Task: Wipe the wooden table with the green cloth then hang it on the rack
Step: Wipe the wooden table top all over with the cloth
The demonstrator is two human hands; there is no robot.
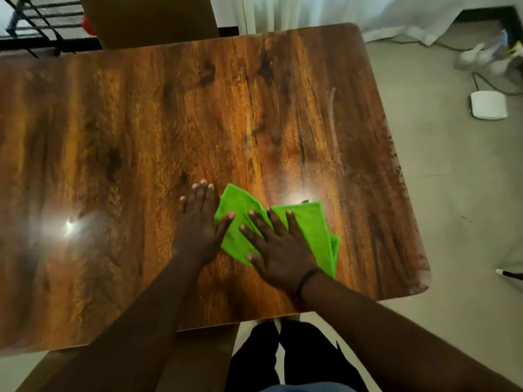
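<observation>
The right hand (pixel 278 250) lies flat, fingers spread, pressing on the cloth (pixel 308 230), which sits folded under and beyond it on the table (pixel 141 123). The left hand (pixel 199 222) rests flat on the wood just beside, fingers together, its thumb touching the cloth's near edge.

Both bare forearms reach forward from the near edge of the view. The left hand (pixel 198 222) lies flat, palm down, fingers together pointing far, thumb angled out to the right. The right hand (pixel 278 247) lies flat, palm down, fingers spread and angled far-left. A dark band circles the right wrist.
</observation>
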